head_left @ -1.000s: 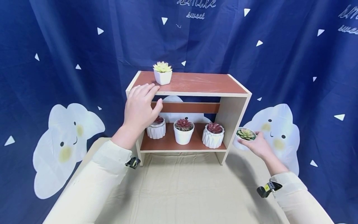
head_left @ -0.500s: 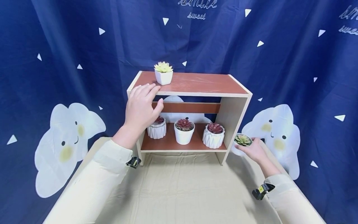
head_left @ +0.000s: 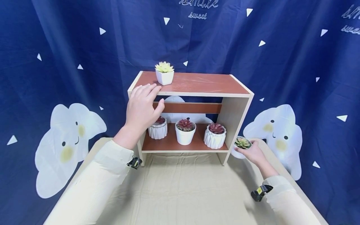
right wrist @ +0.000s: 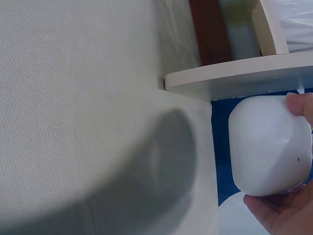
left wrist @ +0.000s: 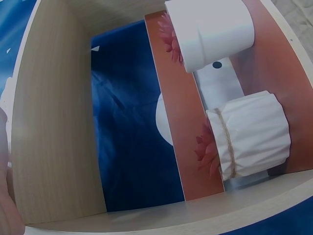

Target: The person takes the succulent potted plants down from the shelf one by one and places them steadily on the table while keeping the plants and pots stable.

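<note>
My right hand (head_left: 256,153) grips a green succulent in a rounded white pot (head_left: 238,153), just outside the shelf's right side. In the right wrist view, fingers and thumb pinch the pot (right wrist: 269,144) near its rim, and its base appears apart from the cloth. My left hand (head_left: 142,107) rests on the top front edge of the small wooden shelf (head_left: 208,83), fingers extended and thumb out. Just behind those fingertips stands a yellow-green succulent (head_left: 164,73) in a white angular pot. The left wrist view shows the shelf's inside and only a sliver of that hand.
On the lower board stand red succulents in white pots: a ribbed pot (head_left: 158,130) partly behind my left hand, a plain pot (head_left: 185,136) in the middle and another ribbed pot (head_left: 215,139) at right. Beige cloth (head_left: 180,190) covers the table before a blue curtain (head_left: 135,34).
My right hand has brought the green succulent slightly left and lower, closer to the shelf's right side. The left hand stays on the top edge, apart from a slight shift of the view.
</note>
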{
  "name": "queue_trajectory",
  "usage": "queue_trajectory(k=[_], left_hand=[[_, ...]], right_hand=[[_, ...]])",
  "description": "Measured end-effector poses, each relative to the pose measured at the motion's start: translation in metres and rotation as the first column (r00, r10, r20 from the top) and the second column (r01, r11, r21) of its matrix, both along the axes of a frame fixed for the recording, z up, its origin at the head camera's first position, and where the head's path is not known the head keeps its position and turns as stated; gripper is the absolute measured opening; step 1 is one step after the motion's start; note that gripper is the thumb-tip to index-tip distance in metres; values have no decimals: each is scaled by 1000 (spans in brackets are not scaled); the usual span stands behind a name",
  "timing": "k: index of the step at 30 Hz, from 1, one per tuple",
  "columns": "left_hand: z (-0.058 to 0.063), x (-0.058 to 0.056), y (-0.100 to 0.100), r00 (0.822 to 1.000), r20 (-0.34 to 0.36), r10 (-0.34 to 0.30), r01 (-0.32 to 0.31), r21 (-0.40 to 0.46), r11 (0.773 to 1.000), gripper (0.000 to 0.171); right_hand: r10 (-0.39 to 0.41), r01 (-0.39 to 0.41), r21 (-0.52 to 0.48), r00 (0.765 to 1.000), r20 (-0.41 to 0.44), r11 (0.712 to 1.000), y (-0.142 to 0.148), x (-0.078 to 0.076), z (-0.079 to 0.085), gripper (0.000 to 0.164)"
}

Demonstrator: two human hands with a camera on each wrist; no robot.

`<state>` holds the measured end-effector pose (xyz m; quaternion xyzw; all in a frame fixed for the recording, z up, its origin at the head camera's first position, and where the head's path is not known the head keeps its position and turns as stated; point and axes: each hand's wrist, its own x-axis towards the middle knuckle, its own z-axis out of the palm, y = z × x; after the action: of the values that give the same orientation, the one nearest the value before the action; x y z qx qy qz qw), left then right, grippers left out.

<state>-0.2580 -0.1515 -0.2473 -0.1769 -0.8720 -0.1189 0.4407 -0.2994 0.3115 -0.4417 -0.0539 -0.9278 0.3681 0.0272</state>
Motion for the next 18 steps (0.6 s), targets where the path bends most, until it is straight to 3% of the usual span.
queue_trajectory(k=[18], left_hand=[[-1, -2, -1, 1000, -6, 1, -1, -1, 1000, 48]], right_hand=[[-8, 8, -11, 999, 47, 1000, -4, -2, -9, 103]])
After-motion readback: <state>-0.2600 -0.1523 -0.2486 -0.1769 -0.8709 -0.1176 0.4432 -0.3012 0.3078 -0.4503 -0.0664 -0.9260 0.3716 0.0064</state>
